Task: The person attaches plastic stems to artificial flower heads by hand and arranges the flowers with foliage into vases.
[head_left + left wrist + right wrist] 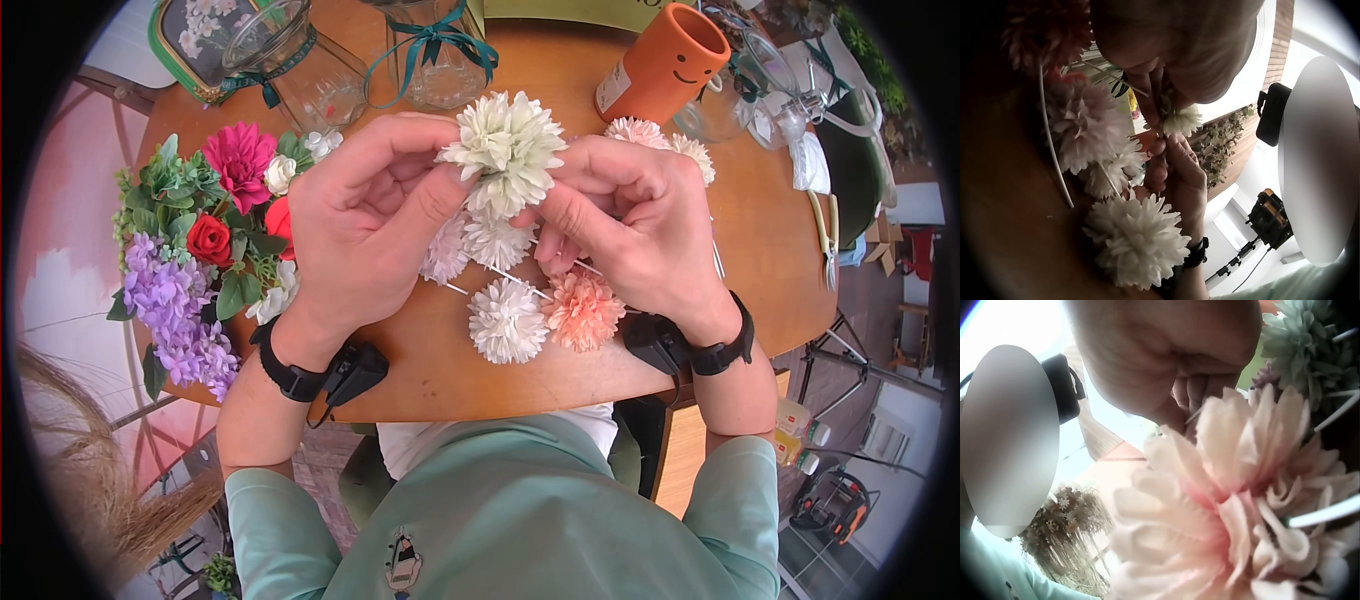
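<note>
A pale greenish-white artificial flower [508, 150] is held up over the table between both hands. At its left side my left hand [365, 225] pinches it between thumb and fingers. My right hand [645, 225] grips it low on the right, thumb and fingertips together just under the petals. The left wrist view shows the flower [1182, 120] between both sets of fingertips. Below the hands lie a white flower [508, 320] and a coral flower [585, 308] with thin white stems, and a pale lilac flower [445, 252] beside them. A pink-cream flower [1210, 506] fills much of the right wrist view.
Colourful artificial flowers [240, 170] spread over the left side of the wooden table [440, 380]. Glass jars with teal ribbons [435, 45] stand at the back. An orange smiling pot [665, 65] is at the back right, and pliers [828, 240] lie along the right edge.
</note>
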Demonstrator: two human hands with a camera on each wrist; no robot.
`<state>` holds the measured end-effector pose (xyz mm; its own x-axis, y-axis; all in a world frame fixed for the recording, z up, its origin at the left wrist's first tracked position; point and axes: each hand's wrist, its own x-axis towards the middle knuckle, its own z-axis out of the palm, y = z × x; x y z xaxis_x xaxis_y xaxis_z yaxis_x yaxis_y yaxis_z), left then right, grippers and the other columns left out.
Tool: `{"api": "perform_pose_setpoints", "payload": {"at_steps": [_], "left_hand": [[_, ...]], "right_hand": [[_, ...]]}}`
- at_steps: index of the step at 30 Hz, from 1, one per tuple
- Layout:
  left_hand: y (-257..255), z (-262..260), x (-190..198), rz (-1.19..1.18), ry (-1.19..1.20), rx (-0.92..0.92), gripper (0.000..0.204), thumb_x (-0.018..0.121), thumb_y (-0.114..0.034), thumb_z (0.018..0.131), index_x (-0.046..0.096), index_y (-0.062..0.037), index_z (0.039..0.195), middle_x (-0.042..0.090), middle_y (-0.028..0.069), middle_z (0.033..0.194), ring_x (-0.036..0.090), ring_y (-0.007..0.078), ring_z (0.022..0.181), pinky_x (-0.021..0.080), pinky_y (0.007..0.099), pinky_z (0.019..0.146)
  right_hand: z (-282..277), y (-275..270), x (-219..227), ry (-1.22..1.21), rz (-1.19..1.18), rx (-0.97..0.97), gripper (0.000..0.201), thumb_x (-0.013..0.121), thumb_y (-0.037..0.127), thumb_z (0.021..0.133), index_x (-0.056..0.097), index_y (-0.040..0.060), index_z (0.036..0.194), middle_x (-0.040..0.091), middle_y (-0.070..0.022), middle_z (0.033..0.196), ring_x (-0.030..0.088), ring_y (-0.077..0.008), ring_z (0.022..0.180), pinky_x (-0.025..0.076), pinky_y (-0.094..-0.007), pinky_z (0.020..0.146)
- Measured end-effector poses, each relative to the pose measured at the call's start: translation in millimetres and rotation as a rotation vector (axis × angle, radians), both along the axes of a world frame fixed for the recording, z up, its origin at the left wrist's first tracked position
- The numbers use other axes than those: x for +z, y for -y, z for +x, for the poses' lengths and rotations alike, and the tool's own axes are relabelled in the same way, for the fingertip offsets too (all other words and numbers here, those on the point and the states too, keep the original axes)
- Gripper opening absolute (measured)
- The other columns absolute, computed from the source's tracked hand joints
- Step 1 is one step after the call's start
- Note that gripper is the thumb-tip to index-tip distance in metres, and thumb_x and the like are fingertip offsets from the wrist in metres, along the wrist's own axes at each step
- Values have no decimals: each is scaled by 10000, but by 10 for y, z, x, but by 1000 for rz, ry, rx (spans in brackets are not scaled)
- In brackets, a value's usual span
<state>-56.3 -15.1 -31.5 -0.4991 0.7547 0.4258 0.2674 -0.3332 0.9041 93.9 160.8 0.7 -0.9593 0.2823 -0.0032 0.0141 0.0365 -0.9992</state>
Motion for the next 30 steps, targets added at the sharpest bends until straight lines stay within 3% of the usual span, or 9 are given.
{"api": "perform_pose_setpoints", "payload": {"at_steps": [8,11,13,14,19,21,26,29,30], "left_hand": [[-12,31,10,-14,35,20,260,661,4,1026,640,80,1273,702,152,1262,694,172,1116,569,277,893],[-73,50,107,-21,43,41,283,615,-8,1046,628,57,1321,681,142,1319,686,167,1148,569,285,901],[-75,4,147,-26,22,58,302,593,-12,1053,621,30,1352,670,119,1342,685,157,1157,570,300,923],[-44,-43,156,-167,-170,122,323,595,-16,1037,633,-3,1358,654,125,1380,681,188,1183,560,317,932],[-120,-42,48,-315,-648,155,395,591,12,972,664,-65,1352,610,170,1453,636,313,1266,516,396,1020],[-136,-15,29,-413,-746,59,396,550,11,982,666,-43,1357,495,180,1587,526,378,1388,446,440,1110],[-139,-32,12,-541,-809,-36,438,539,8,976,640,-44,1400,452,180,1620,497,390,1406,406,448,1151],[-143,-22,-20,-585,-761,-33,440,538,-9,987,622,-30,1418,470,183,1602,501,393,1400,397,445,1159],[-143,-21,-41,-579,-756,-11,439,539,-19,993,612,-19,1426,483,187,1587,499,396,1401,390,445,1165]], "right_hand": [[0,-41,-4,-34,21,11,132,630,16,1014,723,-67,1060,759,-61,871,687,-89,669,577,-254,596],[-1,-162,51,-191,-116,-102,167,648,39,1038,707,-59,1160,779,-119,898,728,-138,705,595,-265,619],[9,-289,100,-301,91,-189,193,609,52,1049,690,-76,1168,777,-178,971,762,-211,761,620,-320,681],[44,-389,114,-323,110,-184,205,628,54,1040,703,-75,1181,781,-172,1015,763,-206,857,611,-342,797],[100,-547,210,-386,226,-285,74,729,-22,920,749,-48,987,724,-20,863,672,-64,802,521,-217,717],[213,-698,277,-133,545,-99,33,741,-19,875,748,-44,895,696,-2,836,637,-34,765,471,-205,661],[303,-680,357,258,406,171,51,717,0,847,716,-49,835,596,11,581,511,-54,568,410,-295,521],[264,-653,336,284,622,223,57,703,-6,843,708,-52,811,618,-37,595,563,-85,570,438,-296,529],[250,-614,321,304,581,203,59,714,-37,845,698,-48,790,624,9,666,541,-28,599,397,-239,518]]}}
